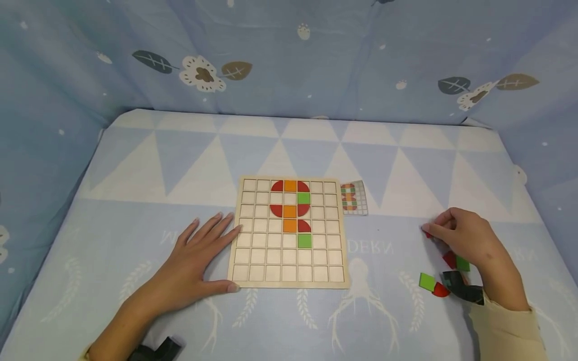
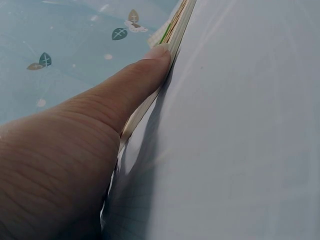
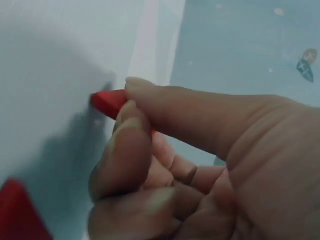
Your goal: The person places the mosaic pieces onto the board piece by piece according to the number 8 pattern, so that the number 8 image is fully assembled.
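Note:
A wooden grid board (image 1: 289, 258) lies flat on the blue patterned cloth, with red, orange and green tiles (image 1: 290, 205) set in its upper middle cells. My left hand (image 1: 198, 260) lies flat beside the board's left edge, fingers straight, thumb (image 2: 135, 82) against the board's lower left edge (image 2: 172, 37). To the right, my right hand (image 1: 465, 238) pinches a small red piece (image 1: 426, 231) (image 3: 107, 102) between thumb and fingertips, just above the cloth. Loose pieces lie by that wrist: a red one (image 1: 449, 259), a green one (image 1: 462, 263), another green square (image 1: 426, 281) and a red quarter-round (image 1: 440, 290).
A small pattern card (image 1: 354, 198) lies at the board's upper right corner. Blue fabric walls with leaf and flower prints (image 1: 203, 72) close in the back and both sides. Dark wrist straps (image 1: 465, 288) sit on both forearms.

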A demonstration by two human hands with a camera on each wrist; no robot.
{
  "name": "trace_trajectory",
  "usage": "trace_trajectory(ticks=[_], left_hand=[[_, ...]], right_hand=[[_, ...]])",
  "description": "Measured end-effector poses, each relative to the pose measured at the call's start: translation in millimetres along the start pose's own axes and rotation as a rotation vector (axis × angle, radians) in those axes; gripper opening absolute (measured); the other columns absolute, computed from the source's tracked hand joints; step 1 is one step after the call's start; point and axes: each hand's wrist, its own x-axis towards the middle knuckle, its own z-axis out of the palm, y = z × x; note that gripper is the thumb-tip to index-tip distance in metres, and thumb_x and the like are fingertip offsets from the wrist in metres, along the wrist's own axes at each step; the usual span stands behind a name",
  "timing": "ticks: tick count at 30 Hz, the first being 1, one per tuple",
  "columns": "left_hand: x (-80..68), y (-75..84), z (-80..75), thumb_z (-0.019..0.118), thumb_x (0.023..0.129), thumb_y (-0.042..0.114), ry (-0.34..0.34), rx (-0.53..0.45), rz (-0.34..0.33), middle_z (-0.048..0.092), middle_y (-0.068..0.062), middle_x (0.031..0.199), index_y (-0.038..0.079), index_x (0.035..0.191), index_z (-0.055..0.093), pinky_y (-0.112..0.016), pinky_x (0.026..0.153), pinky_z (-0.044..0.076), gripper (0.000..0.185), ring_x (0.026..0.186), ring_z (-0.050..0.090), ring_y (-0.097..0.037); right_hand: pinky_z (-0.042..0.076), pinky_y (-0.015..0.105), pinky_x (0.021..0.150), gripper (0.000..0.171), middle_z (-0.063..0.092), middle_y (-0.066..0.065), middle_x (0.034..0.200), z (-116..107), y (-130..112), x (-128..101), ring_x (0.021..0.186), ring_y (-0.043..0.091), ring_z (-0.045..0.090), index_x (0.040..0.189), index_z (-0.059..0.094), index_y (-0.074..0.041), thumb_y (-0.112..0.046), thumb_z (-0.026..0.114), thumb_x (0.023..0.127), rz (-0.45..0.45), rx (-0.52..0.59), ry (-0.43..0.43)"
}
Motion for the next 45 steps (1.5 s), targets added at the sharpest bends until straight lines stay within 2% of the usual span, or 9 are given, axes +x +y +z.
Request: trace_trajectory(ticks=[4, 6, 8, 13, 18, 23, 29, 36, 45], left_hand=[[-0.1, -0.3, -0.9, 0.068, 0.082, 0.079, -0.002, 0.004, 0.000, 0.012, 0.002, 0.175, 0.027, 0.168, 0.026, -0.047, 0.126, -0.006, 0.108, 0.161, 0.005, -0.024], [0.0, -0.4, -1.3, 0.068, 0.082, 0.079, -0.007, 0.008, -0.006, 0.012, 0.003, 0.175, 0.027, 0.168, 0.026, -0.046, 0.126, -0.006, 0.109, 0.161, 0.005, -0.024], [0.1, -0.3, -1.6, 0.067, 0.082, 0.080, -0.013, 0.013, -0.013, 0.012, 0.003, 0.175, 0.028, 0.168, 0.025, -0.046, 0.126, -0.007, 0.109, 0.161, 0.004, -0.023], [0.6, 0.7, -1.3, 0.068, 0.082, 0.079, -0.017, 0.009, -0.017, 0.013, 0.002, 0.175, 0.027, 0.168, 0.027, -0.047, 0.126, -0.006, 0.109, 0.161, 0.005, -0.025], [2.1, 1.3, 0.7, 0.070, 0.081, 0.078, -0.025, 0.007, -0.027, 0.013, 0.003, 0.175, 0.027, 0.168, 0.027, -0.047, 0.126, -0.006, 0.110, 0.161, 0.004, -0.024], [5.8, 2.6, 2.6, 0.070, 0.081, 0.078, -0.039, -0.003, -0.019, 0.012, 0.005, 0.175, 0.028, 0.168, 0.026, -0.047, 0.126, -0.006, 0.109, 0.161, 0.003, -0.023], [3.6, -0.3, 1.0, 0.066, 0.082, 0.081, -0.021, 0.033, -0.007, 0.012, 0.003, 0.175, 0.027, 0.168, 0.025, -0.047, 0.126, -0.006, 0.110, 0.161, 0.004, -0.023], [1.2, -2.2, 0.3, 0.066, 0.083, 0.081, -0.006, 0.024, 0.002, 0.013, 0.002, 0.175, 0.026, 0.168, 0.026, -0.047, 0.126, -0.005, 0.109, 0.161, 0.005, -0.023], [1.4, -1.0, 0.5, 0.067, 0.082, 0.080, -0.011, 0.016, -0.005, 0.013, 0.003, 0.175, 0.027, 0.168, 0.026, -0.046, 0.126, -0.006, 0.109, 0.161, 0.004, -0.023]], right_hand=[[0.045, 0.028, 0.056, 0.034, 0.069, 0.001, 0.075, 4, -19, -7, 0.065, 0.018, 0.060, 0.102, 0.065, -0.003, -0.036, 0.068, 0.103, -0.096, 0.092, 0.073], [0.046, 0.026, 0.057, 0.027, 0.070, 0.000, 0.074, 9, -36, -11, 0.066, 0.018, 0.063, 0.102, 0.068, -0.006, -0.032, 0.067, 0.104, -0.174, 0.139, 0.113], [0.048, 0.024, 0.059, 0.019, 0.071, -0.001, 0.074, 18, -57, -15, 0.067, 0.018, 0.066, 0.102, 0.071, -0.008, -0.027, 0.069, 0.104, -0.253, 0.187, 0.112], [0.052, 0.026, 0.060, 0.004, 0.071, -0.003, 0.076, 52, -116, -23, 0.066, 0.018, 0.068, 0.098, 0.074, -0.014, -0.017, 0.073, 0.100, -0.398, 0.308, -0.064], [0.052, 0.025, 0.062, 0.007, 0.065, -0.008, 0.074, 84, -152, -26, 0.067, 0.011, 0.060, 0.093, 0.071, -0.018, -0.017, 0.074, 0.099, -0.518, 0.325, -0.220], [0.051, 0.025, 0.061, 0.008, 0.062, -0.012, 0.075, 97, -157, -25, 0.067, 0.008, 0.057, 0.093, 0.069, -0.019, -0.020, 0.072, 0.101, -0.537, 0.295, -0.240], [0.048, 0.025, 0.059, 0.008, 0.059, -0.013, 0.071, 104, -158, -20, 0.064, 0.006, 0.053, 0.093, 0.070, -0.019, -0.018, 0.071, 0.101, -0.567, 0.255, -0.242], [0.042, 0.023, 0.055, 0.009, 0.052, -0.015, 0.065, 109, -163, -21, 0.058, 0.003, 0.046, 0.092, 0.070, -0.018, -0.015, 0.071, 0.101, -0.570, 0.182, -0.186], [0.038, 0.022, 0.051, 0.012, 0.045, -0.015, 0.060, 110, -166, -26, 0.054, 0.002, 0.041, 0.090, 0.068, -0.016, -0.016, 0.070, 0.102, -0.571, 0.146, -0.141]])
